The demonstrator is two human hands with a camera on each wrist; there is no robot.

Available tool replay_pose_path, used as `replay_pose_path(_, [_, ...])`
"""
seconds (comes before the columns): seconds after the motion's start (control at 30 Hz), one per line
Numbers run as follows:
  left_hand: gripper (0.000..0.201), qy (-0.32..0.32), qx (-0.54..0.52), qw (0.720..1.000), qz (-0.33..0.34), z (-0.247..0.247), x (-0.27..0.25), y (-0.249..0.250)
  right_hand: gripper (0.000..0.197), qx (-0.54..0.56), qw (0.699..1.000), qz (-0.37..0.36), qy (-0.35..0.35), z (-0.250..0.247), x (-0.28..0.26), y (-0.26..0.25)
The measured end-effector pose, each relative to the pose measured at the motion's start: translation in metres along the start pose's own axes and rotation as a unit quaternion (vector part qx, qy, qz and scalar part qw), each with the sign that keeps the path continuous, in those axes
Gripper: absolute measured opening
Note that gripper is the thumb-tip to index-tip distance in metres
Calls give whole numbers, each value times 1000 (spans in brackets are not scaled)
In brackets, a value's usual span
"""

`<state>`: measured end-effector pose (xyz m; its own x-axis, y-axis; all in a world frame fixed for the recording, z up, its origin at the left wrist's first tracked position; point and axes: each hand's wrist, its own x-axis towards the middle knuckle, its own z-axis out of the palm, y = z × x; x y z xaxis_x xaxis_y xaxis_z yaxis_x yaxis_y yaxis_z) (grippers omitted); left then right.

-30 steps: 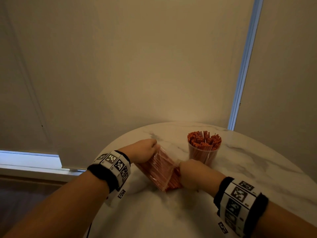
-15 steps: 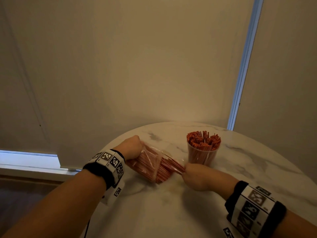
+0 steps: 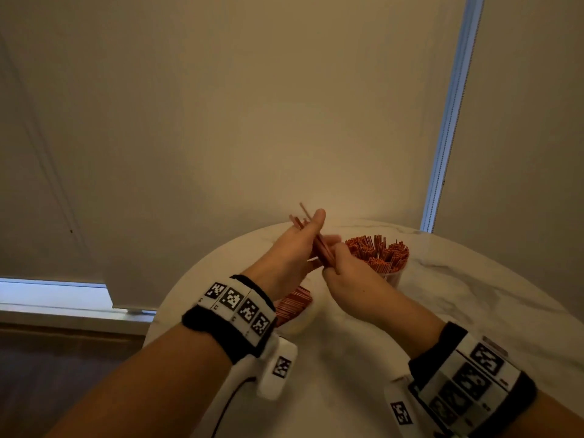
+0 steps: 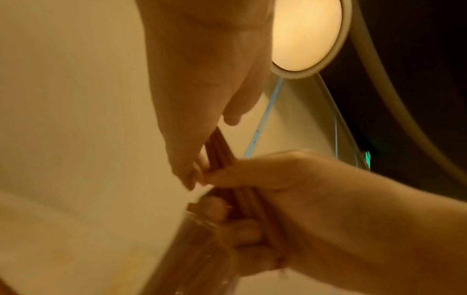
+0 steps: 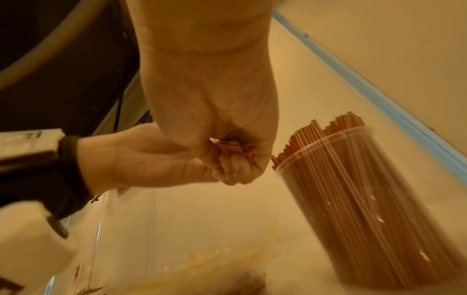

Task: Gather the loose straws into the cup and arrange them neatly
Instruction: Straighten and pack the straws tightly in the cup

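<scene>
A bunch of red straws (image 3: 319, 246) is held in the air between both hands, just left of the cup. My right hand (image 3: 335, 256) grips its lower end in a fist; the cut ends (image 5: 228, 146) show inside the curled fingers. My left hand (image 3: 311, 227) holds the upper part, thumb laid along the straws (image 4: 218, 149), whose tips stick out above it. The clear plastic cup (image 3: 392, 275) stands upright on the table, packed with red straws (image 3: 376, 252). In the right wrist view the cup (image 5: 353, 199) is close by on the right.
A clear plastic bag of red straws (image 3: 292, 303) lies on the round white marble table (image 3: 458, 311), partly under my left wrist. A pale roller blind hangs right behind the table. The table edge curves close on the left.
My right hand has pulled a bunch of straws out of the bag and lifted it. My left hand let go of the bag, which now lies on the table, and rose to hold the bunch.
</scene>
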<state>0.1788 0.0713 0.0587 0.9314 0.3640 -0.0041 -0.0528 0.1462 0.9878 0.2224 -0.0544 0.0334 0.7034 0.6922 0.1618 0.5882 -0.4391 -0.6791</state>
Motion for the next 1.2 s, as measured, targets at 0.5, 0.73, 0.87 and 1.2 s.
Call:
replay_pose_path(0.5, [44,-27,-323,942,86,14,41,8,17,-190,976,0,102,-36,42,-3])
replay_pose_path(0.73, [45,-11,-172,979,107,1,55,27,16,-264,959,17,98,-57,39,3])
replay_pose_path(0.87, [44,-58,41,990,120,22,51,18,22,-315,942,14,113,-61,41,7])
replay_pose_path(1.2, [41,2,206,950,236,33,49,2,27,-325,939,10,112,-76,39,15])
